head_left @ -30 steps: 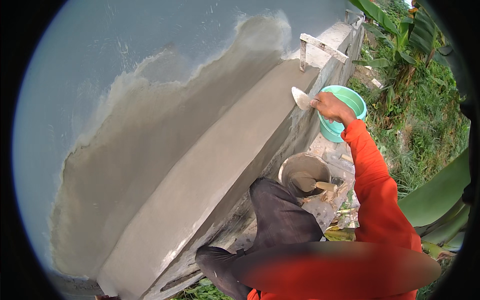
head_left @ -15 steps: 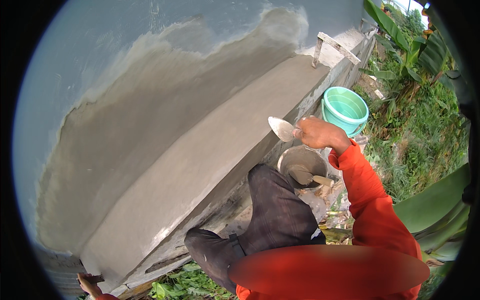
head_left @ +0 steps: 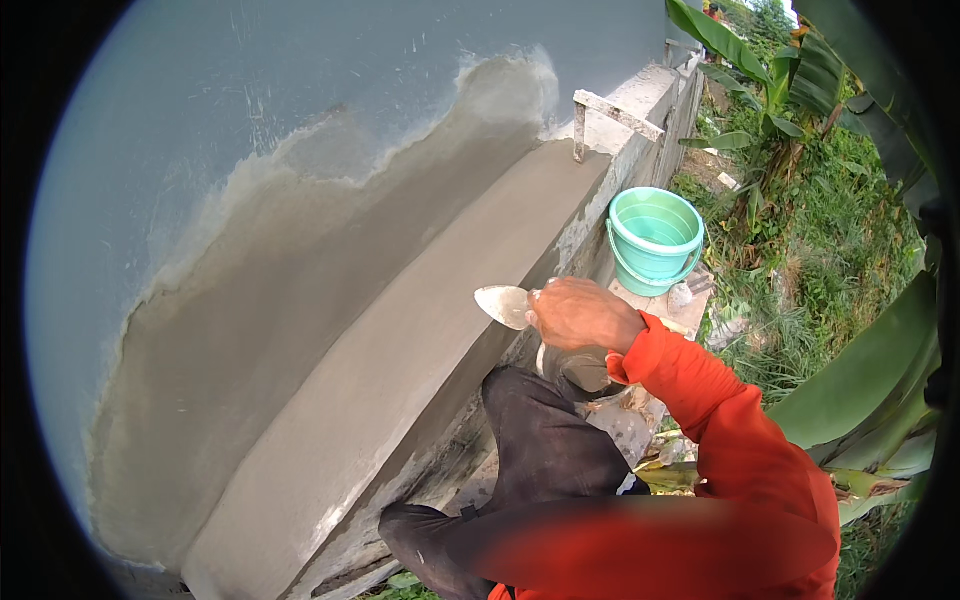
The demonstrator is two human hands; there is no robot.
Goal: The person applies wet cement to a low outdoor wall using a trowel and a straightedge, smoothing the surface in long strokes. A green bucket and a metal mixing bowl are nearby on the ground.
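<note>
My right hand [head_left: 582,314] is closed round the handle of a small pointed trowel [head_left: 502,305]. Its pale blade points left, over the front edge of a smooth grey mortar ledge [head_left: 400,318]. Whether the blade touches the ledge cannot be made out. Under my right wrist stands a round bucket of mortar [head_left: 588,374], partly covered by my hand and sleeve. Fresh mortar also coats the lower part of the blue-grey wall [head_left: 250,300] behind the ledge. My left hand is out of view.
A light green bucket [head_left: 655,240] with a handle stands right of the ledge, beyond my right hand. A mortar-stained frame [head_left: 617,115] sits at the ledge's far end. Grass [head_left: 800,270] and banana plants [head_left: 780,95] grow to the right. My bent knees are close to the ledge.
My right hand and the trowel have come nearer and left in the picture, over the ledge's front edge. My left hand, with a tool at lower left before, has left the view.
</note>
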